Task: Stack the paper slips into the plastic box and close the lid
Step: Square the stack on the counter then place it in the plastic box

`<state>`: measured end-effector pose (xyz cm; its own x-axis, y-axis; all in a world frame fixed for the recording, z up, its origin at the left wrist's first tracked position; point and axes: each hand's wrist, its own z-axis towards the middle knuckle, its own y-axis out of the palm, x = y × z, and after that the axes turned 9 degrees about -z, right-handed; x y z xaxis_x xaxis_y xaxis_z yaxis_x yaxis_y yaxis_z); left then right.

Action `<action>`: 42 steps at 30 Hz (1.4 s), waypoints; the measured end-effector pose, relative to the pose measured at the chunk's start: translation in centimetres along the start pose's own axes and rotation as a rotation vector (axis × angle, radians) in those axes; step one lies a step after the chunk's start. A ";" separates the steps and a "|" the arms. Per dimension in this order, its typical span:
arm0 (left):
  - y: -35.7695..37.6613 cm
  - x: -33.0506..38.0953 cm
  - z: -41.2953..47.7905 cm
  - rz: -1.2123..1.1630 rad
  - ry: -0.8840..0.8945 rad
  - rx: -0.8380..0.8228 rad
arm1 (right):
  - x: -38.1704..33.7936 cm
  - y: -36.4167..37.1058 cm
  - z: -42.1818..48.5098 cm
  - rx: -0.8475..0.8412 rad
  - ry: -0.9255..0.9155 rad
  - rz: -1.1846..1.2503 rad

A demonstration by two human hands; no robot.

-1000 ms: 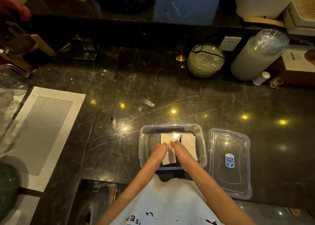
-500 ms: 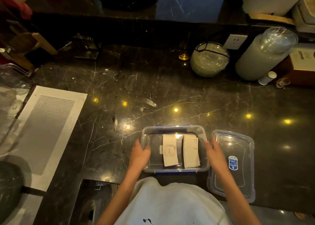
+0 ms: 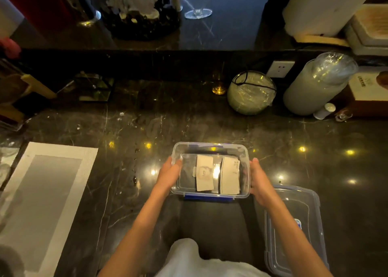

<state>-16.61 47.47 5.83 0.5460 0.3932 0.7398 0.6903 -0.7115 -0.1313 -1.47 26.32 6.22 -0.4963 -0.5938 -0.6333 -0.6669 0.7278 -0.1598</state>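
L hand + R hand gripping plastic box at 9 & 3 o'clock, prob. steadying | paper slips lying inside | lid waiting at 4 o'clock, off

The lid is partly covered by the right forearm, its near corner cut off by the bottom edge; print on the paper slips is mostly too small to read; the placemat runs off the left edge
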 end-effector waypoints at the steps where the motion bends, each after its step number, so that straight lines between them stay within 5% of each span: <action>1: 0.1 0.4 0.4 0.002 0.004 -0.003 | -0.6 0.1 0.4 0.007 -0.001 -0.001; 8: 0.8 -0.3 1.9 0.215 -0.025 0.103 | -1.2 0.1 1.6 0.042 0.046 -0.084; 10: 1.5 -0.4 1.3 0.371 0.067 0.246 | -1.2 0.7 1.3 0.228 -0.076 -0.301; 13: 3.3 -0.9 -0.1 0.531 0.463 0.407 | -0.6 2.1 0.3 0.620 -0.448 -0.626; 15: 5.0 -1.3 -0.3 0.553 0.530 0.277 | -0.4 3.6 0.2 0.545 -0.505 -0.750; 18: 7.5 -1.6 0.4 0.633 0.453 0.120 | -0.8 5.8 1.6 0.429 -0.347 -1.020; 26: 9.5 -2.3 2.2 0.826 0.344 0.070 | -1.4 7.9 4.5 0.427 -0.183 -1.270; 36: 9.1 -2.3 1.3 0.815 0.357 0.090 | -0.8 6.8 3.4 0.403 -0.271 -1.187; 42: 11.2 -1.2 -2.8 0.651 0.663 0.172 | 0.7 1.0 -2.8 0.555 -0.541 -0.778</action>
<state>-10.83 37.41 5.35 0.5039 -0.4997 0.7046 0.4342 -0.5586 -0.7067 -4.06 25.66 7.69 0.3521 -0.8271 -0.4382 -0.2818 0.3528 -0.8923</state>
